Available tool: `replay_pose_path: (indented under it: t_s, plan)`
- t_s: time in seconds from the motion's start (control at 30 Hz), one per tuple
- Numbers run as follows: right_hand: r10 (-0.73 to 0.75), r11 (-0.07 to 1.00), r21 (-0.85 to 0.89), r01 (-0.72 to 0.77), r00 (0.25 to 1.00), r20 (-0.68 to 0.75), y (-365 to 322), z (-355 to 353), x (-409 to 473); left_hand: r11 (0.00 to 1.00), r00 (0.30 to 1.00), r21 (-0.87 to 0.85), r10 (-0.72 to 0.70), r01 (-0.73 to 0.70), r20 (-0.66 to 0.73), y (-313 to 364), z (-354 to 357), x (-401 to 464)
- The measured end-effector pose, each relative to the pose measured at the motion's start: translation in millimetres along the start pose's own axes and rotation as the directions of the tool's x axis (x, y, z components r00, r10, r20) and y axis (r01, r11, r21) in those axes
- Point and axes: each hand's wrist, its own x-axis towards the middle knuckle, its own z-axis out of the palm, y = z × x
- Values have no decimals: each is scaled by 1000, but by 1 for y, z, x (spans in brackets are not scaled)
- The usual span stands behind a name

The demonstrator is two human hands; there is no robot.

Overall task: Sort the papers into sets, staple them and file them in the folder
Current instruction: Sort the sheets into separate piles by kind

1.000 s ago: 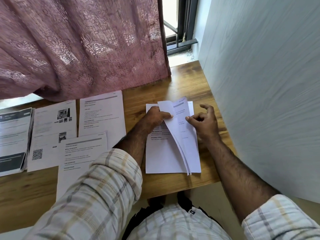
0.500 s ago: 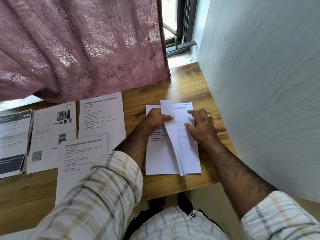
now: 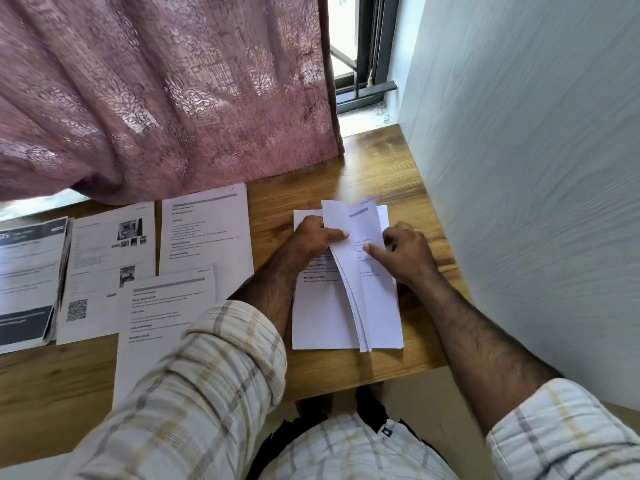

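Your left hand point(image 3: 317, 239) has its fingers curled round the lifted pages point(image 3: 341, 237) of the stack point(image 3: 346, 299) at the right end of the wooden table point(image 3: 374, 168), thumb laid across the top leaf to hold the bunch up on edge, while your right hand point(image 3: 407, 252) rests on the page below with the forefinger stretched out flat on the print and the other fingers loosely bent, holding nothing. The risk here is likely slippage: thin, smooth office paper fans easily, and if your left thumb eases off, the raised leaves could flop back and you would lose your place in the count. Press too hard with the pointing finger and the sheet under it may skate sideways, throwing the stack's near edges out of line before any stapling. The stack also lies close to the table's front edge, so a stray nudge of your forearm might tip it over. The sorted sheets point(image 3: 206, 233) lie flat and well apart to the left, some overlapping, one bearing photographs and a square code, and a thicker dark-printed bundle point(image 3: 29, 282) lies at the far left; your checked sleeve point(image 3: 207, 375) hangs over the nearest sheet and could drag it. No stapler or folder shows. The table is varnished, grained wood; a patterned pink curtain point(image 3: 166, 98) hangs behind.
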Motion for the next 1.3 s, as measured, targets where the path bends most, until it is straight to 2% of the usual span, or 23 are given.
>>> replay_pose_path:
  t_s: [0.07,0.17,0.3,0.37,0.5,0.63,0.7,0.77,0.83,0.9,1.0,1.07,1.17,1.23,1.3]
  plan:
    - [74,971,226,-72,997,-2,2,0,-6,1000,1000,-22,-5,5,17,1,0,-1]
    - [86,922,376,-92,996,32,4,-1,-14,998,1000,-68,-2,4,19,3,2,-5]
    - [-49,948,316,28,997,60,-5,3,-18,996,999,-84,16,-13,32,6,3,-8]
    - [-64,960,274,52,997,34,-12,5,-20,997,998,-75,22,-18,54,7,3,-6]
    - [54,978,206,-37,996,-77,-19,9,-17,999,998,-11,35,-35,46,7,3,-7]
    - [148,950,276,-144,989,5,-18,11,-12,1000,1000,-24,-5,5,-17,6,4,-5]
    - [212,904,370,-213,976,46,-16,10,-10,999,999,-35,-12,11,-43,3,3,-3]
    - [297,831,486,-271,955,26,-9,6,-8,998,998,-54,-44,41,-46,3,1,-3]
    - [404,777,520,-355,914,21,-4,0,-4,996,997,-71,-64,61,-35,1,-1,0]
    - [440,741,524,-420,893,93,-2,-6,-2,994,996,-72,-80,77,-41,3,-1,-1]
    - [419,781,442,-442,895,154,-4,-12,2,993,993,-82,-87,80,-83,11,2,-7]
    - [413,810,400,-429,901,131,-4,-11,3,994,992,-86,-79,70,-97,11,3,-6]
    - [389,821,425,-382,918,73,-5,-7,-2,994,993,-87,-72,64,-93,9,4,-3]
    - [244,801,535,-266,963,114,-8,-5,-7,996,993,-64,-69,64,-95,9,4,-3]
    - [44,782,601,-166,976,212,-17,-8,-14,996,998,-72,-51,47,-45,11,3,-5]
